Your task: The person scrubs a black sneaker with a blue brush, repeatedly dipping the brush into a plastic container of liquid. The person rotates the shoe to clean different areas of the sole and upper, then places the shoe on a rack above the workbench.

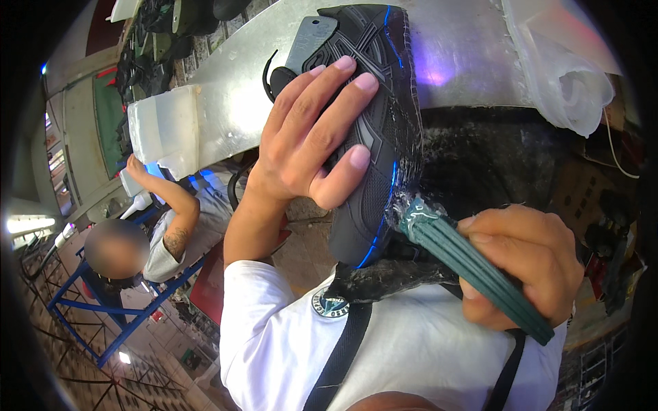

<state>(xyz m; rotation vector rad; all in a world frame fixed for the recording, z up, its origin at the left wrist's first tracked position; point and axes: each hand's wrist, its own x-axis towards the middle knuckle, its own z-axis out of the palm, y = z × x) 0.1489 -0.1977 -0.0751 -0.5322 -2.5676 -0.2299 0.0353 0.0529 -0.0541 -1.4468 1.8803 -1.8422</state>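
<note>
A black shoe upper (396, 92) with grey overlays and blue edge lines is stretched over a grey last (312, 38). It lies on its side, with its stitched lower edge facing right. My left hand (308, 138) grips it across the side, thumb and fingertips on the overlays. In my right hand (524, 262) is a ribbed teal glue brush (473, 272), held slantwise. The brush tip, wet with a clear, shiny coating, touches the upper's lower edge near its near end. Bristles cannot be made out. White smears run along that edge.
Beyond the shoe is a metal bench (231, 87). A translucent plastic container (164, 128) stands at its left edge; translucent plastic sheeting (576, 87) hangs over the right. Another person's arm (180, 205) reaches up at left, beside a blue metal frame (97, 311). I wear a smeared black apron (390, 280).
</note>
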